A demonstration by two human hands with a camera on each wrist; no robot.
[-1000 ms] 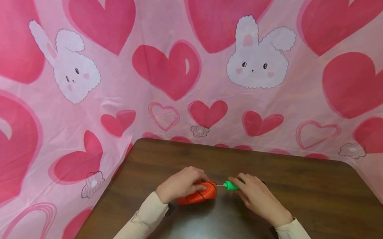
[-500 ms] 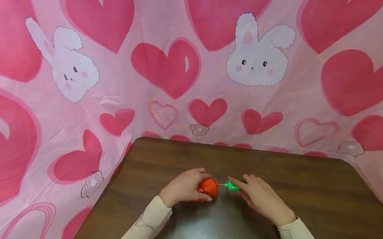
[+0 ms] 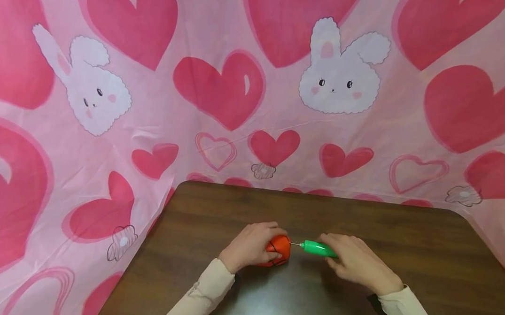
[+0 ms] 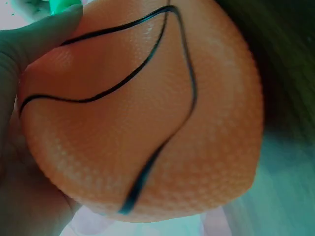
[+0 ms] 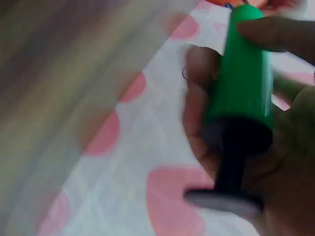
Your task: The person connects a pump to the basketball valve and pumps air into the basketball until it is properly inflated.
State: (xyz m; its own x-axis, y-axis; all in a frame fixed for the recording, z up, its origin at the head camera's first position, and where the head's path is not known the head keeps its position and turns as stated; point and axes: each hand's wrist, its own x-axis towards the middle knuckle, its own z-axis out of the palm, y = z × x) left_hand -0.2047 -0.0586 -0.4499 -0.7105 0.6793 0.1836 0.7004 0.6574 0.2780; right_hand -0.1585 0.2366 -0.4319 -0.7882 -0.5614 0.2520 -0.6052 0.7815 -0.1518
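Note:
A dented, partly deflated orange ball (image 3: 279,255) with black basketball lines sits under my left hand (image 3: 248,245), whose fingers and thumb grip it from the left. In the left wrist view the pebbled ball (image 4: 147,118) fills most of the picture, its side caved in. From the ball's right side a thin needle (image 3: 295,244) runs to a green hand pump (image 3: 315,248). My right hand (image 3: 355,261) holds the pump barrel, fingers and thumb around it. The right wrist view shows the pump's black plunger handle (image 5: 224,200) standing out a short way behind the barrel.
Both hands work over a dark brown wooden table (image 3: 360,218) with rounded far corners. Behind and left of it hangs a pink cloth (image 3: 280,97) printed with hearts and rabbit faces.
My left hand has shifted right around the ball, and its thumb now lies on the near side. My right hand has moved right along the pump, so more green barrel shows.

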